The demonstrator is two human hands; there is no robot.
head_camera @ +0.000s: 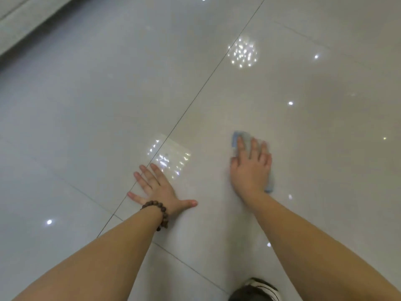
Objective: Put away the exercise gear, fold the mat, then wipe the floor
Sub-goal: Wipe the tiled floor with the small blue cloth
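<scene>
No gear or mat in sight, so this looks like the final step: right hand (251,168), fingers flat, presses the cloth (243,139) on the floor (86,105); left hand (158,187) braces, fingers spread.

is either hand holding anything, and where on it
The right hand presses flat on the middle of a blue cloth, fingers straight, not gripping it. The left hand rests spread on the bare floor.

Blue cloth (235,139), glossy pale-grey floor (108,105), brown bracelet (161,213).
</scene>
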